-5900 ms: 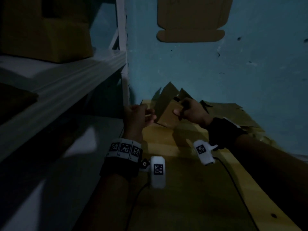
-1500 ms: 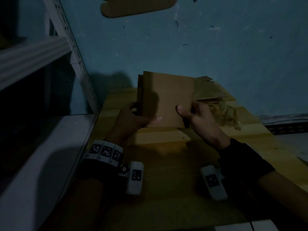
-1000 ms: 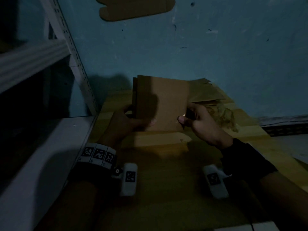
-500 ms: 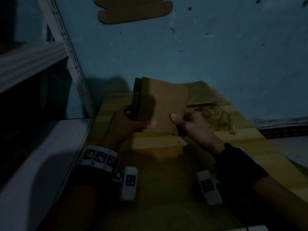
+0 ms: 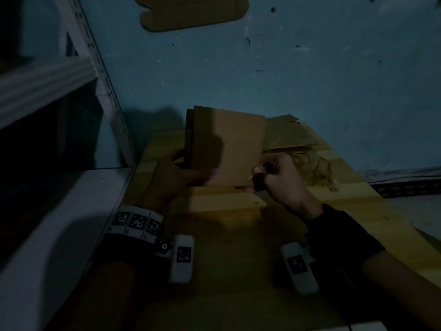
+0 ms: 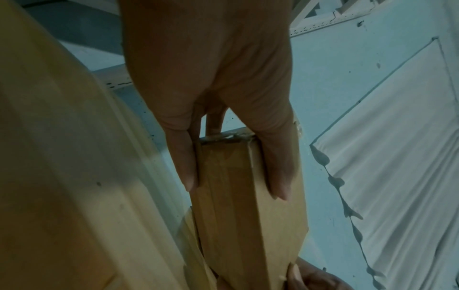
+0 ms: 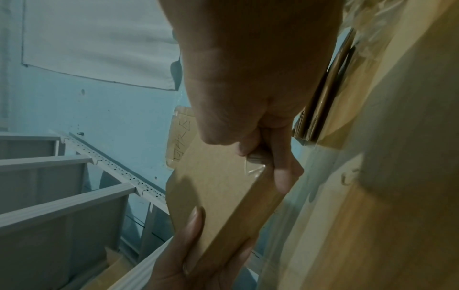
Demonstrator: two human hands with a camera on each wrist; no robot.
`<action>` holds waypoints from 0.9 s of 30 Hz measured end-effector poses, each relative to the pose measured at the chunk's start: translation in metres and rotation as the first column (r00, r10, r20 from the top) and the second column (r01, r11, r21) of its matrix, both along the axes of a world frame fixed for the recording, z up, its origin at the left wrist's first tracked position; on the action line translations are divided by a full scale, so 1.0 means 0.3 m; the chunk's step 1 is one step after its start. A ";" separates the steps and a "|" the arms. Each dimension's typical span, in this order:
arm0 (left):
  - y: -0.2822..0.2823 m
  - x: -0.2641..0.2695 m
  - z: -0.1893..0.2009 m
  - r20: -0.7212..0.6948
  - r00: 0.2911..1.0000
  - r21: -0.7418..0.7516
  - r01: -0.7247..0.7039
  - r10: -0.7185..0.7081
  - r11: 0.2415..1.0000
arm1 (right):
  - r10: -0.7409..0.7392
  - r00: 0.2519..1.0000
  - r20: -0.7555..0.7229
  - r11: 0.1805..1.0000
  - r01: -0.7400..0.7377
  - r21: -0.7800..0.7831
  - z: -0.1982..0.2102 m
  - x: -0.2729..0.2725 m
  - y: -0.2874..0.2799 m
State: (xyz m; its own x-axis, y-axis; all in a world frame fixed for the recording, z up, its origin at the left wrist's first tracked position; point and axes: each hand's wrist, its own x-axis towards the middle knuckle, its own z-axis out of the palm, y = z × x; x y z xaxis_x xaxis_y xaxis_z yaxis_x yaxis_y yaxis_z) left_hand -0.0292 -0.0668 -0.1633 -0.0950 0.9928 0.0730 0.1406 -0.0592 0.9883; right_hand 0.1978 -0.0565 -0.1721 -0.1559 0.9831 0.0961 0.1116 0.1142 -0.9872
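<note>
Right hand shifted to pinch tape on cardboard box

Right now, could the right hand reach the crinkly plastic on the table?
Probably yes: the crinkly plastic lies just beside the right hand, nothing between, though that hand must first release the cardboard box it pinches.

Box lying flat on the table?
No, the cardboard box stands upright, left hand gripping one edge, right hand pinching a lower corner.
</note>
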 end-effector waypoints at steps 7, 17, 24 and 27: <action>0.010 -0.011 -0.006 0.010 1.000 0.009 -0.015 0.014 1.000 | 0.053 0.996 0.078 0.990 -0.062 0.127 -0.012 0.016 0.008; -0.010 -0.009 0.028 0.065 0.997 0.054 -0.056 0.052 0.997 | 0.080 0.993 -0.090 0.997 -0.080 -0.004 0.019 0.031 0.002; -0.010 -0.008 0.027 -0.044 0.999 0.108 -0.014 0.019 0.994 | -0.011 0.981 0.195 0.978 -0.030 0.207 -0.016 0.035 0.013; -0.008 -0.016 0.026 -0.025 0.999 0.098 -0.026 0.029 0.995 | 0.051 0.981 0.189 0.977 -0.089 0.195 -0.014 0.042 0.020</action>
State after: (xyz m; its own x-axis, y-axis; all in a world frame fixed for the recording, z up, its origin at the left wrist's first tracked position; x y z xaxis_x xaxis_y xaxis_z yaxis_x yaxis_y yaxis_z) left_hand -0.0340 -0.0691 -0.1554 -0.1191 0.9779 0.1721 0.1698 -0.1507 0.9739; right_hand 0.2104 -0.0505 -0.1764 -0.2567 0.9324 0.2543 0.2720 0.3221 -0.9068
